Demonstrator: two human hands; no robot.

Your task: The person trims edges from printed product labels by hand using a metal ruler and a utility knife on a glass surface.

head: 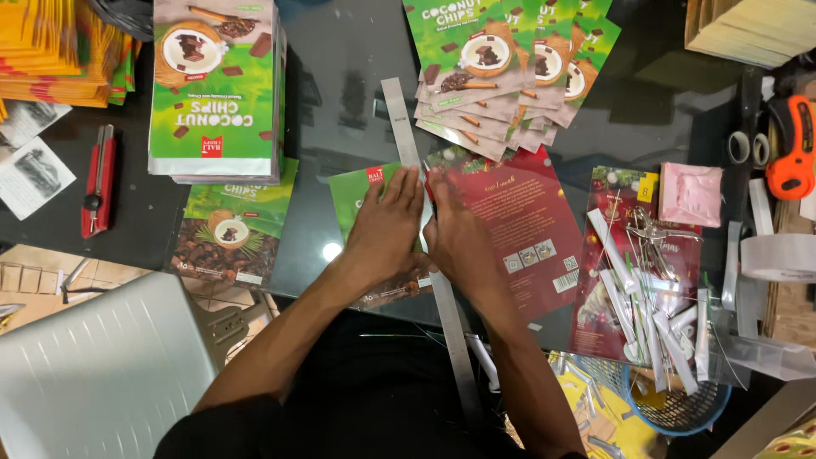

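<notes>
My left hand lies flat, fingers spread, on a green printed sheet on the dark glass table. A long metal ruler runs from the table's middle down toward me, passing between my hands. My right hand presses along the ruler's right side, on the edge of a red printed sheet. Whether the right hand holds a small tool is hidden by its fingers.
Stacks of green snack pouches and a fanned pile lie at the back. A red box cutter is at left. Scissors and white strips sit on another red sheet, with tape rolls and an orange tool at right.
</notes>
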